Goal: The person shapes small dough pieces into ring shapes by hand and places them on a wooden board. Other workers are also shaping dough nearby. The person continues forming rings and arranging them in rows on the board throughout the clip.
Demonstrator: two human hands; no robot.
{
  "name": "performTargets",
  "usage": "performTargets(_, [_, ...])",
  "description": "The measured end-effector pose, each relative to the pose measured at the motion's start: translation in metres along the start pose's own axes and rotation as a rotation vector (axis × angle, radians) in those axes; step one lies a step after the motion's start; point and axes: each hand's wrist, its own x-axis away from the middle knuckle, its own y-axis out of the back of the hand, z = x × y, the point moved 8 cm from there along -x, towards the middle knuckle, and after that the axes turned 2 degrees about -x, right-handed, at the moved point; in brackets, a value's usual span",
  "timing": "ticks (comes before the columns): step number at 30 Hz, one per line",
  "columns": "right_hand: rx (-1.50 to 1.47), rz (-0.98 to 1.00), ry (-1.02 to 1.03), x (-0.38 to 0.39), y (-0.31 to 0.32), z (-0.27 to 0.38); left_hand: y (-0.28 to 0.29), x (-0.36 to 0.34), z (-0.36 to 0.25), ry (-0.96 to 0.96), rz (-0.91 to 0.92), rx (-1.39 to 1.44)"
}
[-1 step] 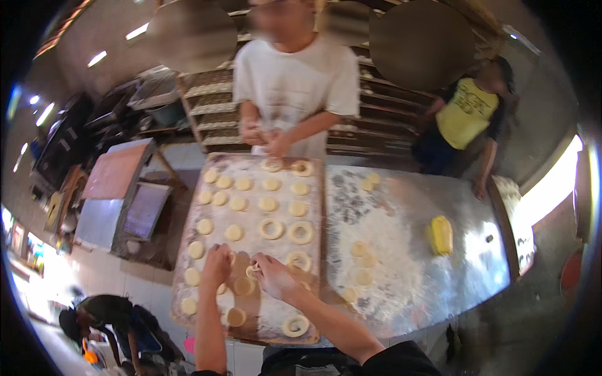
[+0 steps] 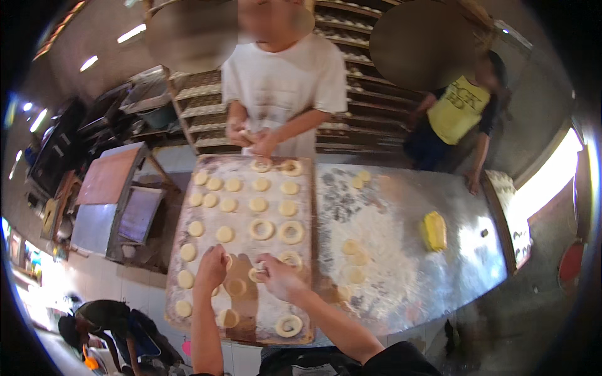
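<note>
A floured wooden board [image 2: 207,338] in front of me bears pale dough rounds [image 2: 224,234] and several dough rings [image 2: 262,230]. My left hand [image 2: 211,268] is closed above its left middle part. The edge of some dough shows beside those fingers, but I cannot tell whether they hold it. To the right, my right hand [image 2: 280,276] pinches a small piece of dough [image 2: 255,274] low over the board. Its full shape is partly hidden by the fingers. Another ring [image 2: 290,261] lies just beyond this hand.
A floured metal table [image 2: 407,269] adjoins on the right, with flat dough pieces [image 2: 356,274] and a yellow package [image 2: 434,232]. Across the board, a person in white [image 2: 285,81] works with both hands. Another person in yellow [image 2: 461,109] stands far right. A loaded rack [image 2: 351,81] stands behind.
My view has turned slightly, so the board appears further left. My right hand has shifted a little rightward over the board with the dough, further from my left hand.
</note>
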Motion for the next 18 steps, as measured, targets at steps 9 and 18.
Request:
performTargets(9, [0.413, -0.523, -0.383, 0.2, 0.243, -0.17, -0.204, 0.039, -0.275, -0.246, 0.676, 0.462])
performTargets(18, [-0.138, -0.3, -0.272, 0.202, 0.257, -0.163, -0.231, 0.076, -0.325, -0.014, 0.095, 0.414])
